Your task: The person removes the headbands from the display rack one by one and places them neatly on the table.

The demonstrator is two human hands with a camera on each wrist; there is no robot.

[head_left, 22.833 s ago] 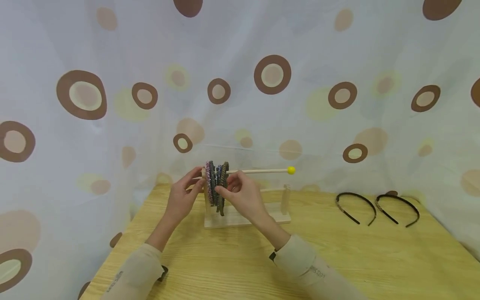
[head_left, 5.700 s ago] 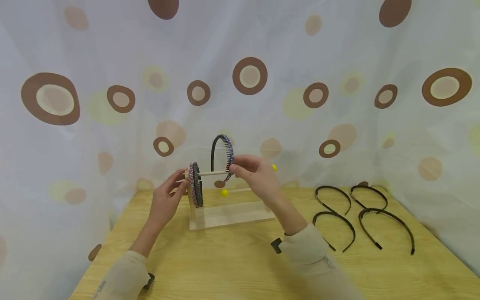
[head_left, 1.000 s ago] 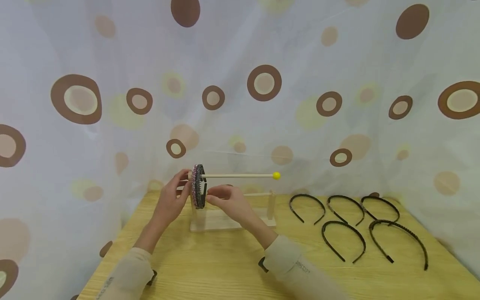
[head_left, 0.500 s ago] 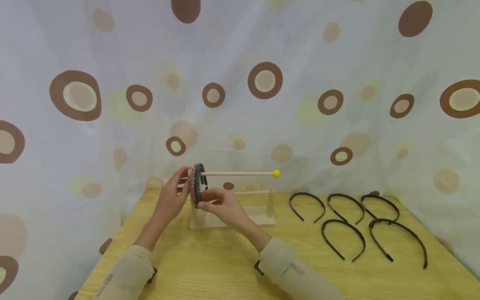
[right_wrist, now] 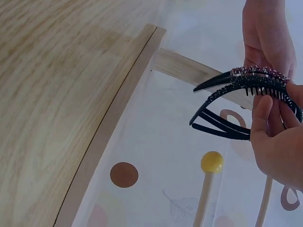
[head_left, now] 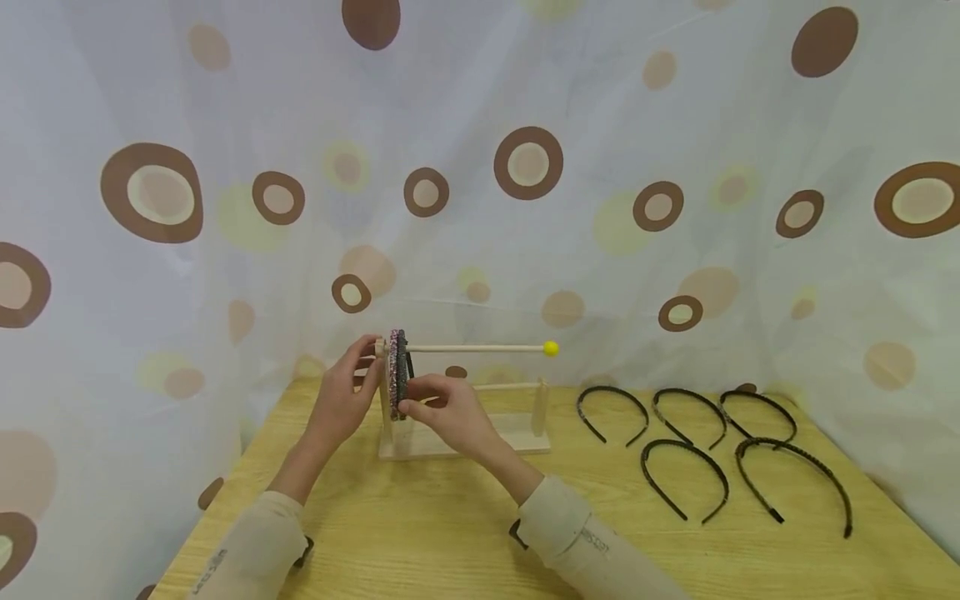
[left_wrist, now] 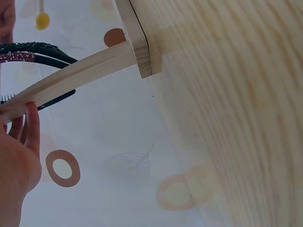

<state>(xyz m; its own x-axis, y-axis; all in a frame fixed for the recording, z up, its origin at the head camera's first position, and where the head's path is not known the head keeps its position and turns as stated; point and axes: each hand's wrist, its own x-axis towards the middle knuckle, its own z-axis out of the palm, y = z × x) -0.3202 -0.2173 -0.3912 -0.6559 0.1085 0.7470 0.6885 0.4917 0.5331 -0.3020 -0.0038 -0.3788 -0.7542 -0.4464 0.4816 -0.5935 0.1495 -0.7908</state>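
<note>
Two glittery headbands hang on the upper rod (head_left: 480, 348) of a wooden stand (head_left: 465, 451), close to its left post. The pink headband (head_left: 393, 375) is nearer the post, and the dark grey one (head_left: 402, 367) is right beside it. With thumb and fingers, my right hand (head_left: 453, 417) pinches the dark headband, whose comb teeth (right_wrist: 262, 91) show in the right wrist view. My left hand (head_left: 341, 400) grips the top of the wooden post (left_wrist: 71, 75) behind the pink headband. A yellow ball (head_left: 551, 348) caps the rod's free end.
Several headbands lie on the wooden table (head_left: 420, 533) to the right of the stand, among them a front one (head_left: 686, 446) and a larger one (head_left: 813, 454). A lower rod (head_left: 502, 386) runs along the stand. A dotted curtain (head_left: 480, 250) hangs behind.
Earlier, more headbands hung on the rod and fewer lay on the table; a blue one came off it. Within the last second my right hand moved left and took hold of the dark headband.
</note>
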